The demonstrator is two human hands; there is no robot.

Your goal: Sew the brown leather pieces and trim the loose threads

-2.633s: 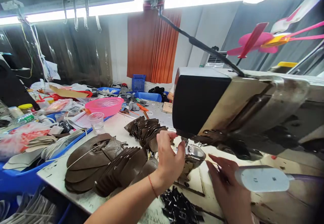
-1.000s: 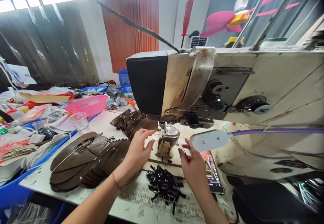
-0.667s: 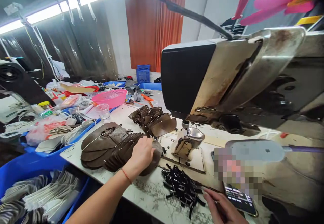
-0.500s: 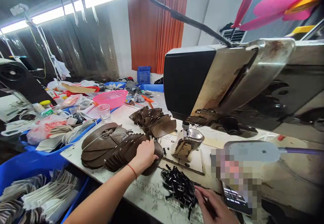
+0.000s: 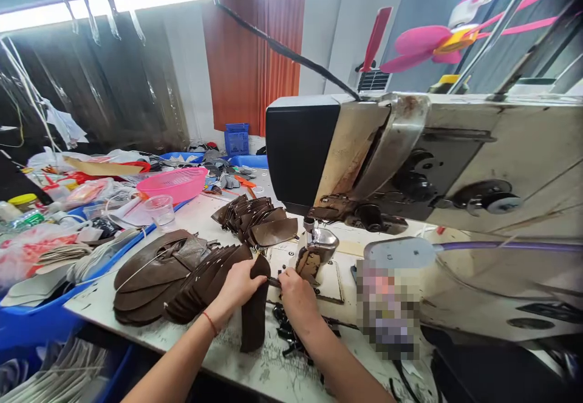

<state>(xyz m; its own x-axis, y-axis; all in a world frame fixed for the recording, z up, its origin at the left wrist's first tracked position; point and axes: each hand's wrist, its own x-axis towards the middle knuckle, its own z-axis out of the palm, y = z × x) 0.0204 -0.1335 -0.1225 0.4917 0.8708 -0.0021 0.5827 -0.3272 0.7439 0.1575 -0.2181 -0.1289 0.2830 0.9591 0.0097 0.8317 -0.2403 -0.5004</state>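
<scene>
And L hand gripped the brown pc over the tabletop, R hand pinched 1 black strip at its edge, prob. so the 2 lined up, near the m/c!

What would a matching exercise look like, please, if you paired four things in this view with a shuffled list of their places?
Things
1. Long, flat brown leather-like piece
2. Heap of glossy black strips
3. Round pink plastic basket
4. Pink-bladed fan

Places
A. Just behind the clear plastic cup
B. Seen above the cream-and-black sewing machine
C. Gripped by the left hand
D. On the white bench, partly hidden by the right arm

Pairs: 1-C, 2-D, 3-A, 4-B
</scene>
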